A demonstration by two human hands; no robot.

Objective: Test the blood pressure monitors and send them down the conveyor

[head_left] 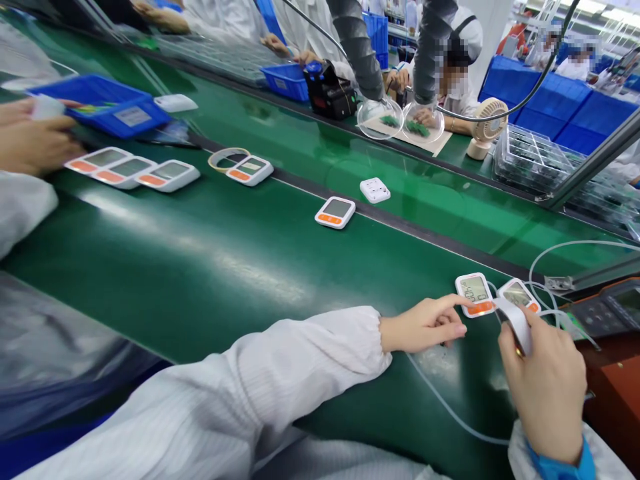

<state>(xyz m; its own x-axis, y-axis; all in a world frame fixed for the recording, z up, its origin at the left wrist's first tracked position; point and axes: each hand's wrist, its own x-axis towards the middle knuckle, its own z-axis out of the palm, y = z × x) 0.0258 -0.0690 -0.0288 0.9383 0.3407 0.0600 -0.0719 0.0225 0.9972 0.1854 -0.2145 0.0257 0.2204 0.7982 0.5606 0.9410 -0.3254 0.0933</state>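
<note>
My left hand reaches right with its index finger stretched out and the other fingers bent, holding nothing. That fingertip is at the orange buttons of a white digital monitor, whose screen shows digits. In my right hand is a white rounded device, gripped on edge between thumb and fingers; its face is turned out of sight. Just beyond it lies a second lit monitor, partly covered by my right fingers. Thin pale tubing runs along the bench beneath my hands.
Several similar monitors lie along the green bench. A co-worker's hands are at the left near a blue bin. An orange-brown instrument stands at right. Across the bench are extraction hoses and a fan.
</note>
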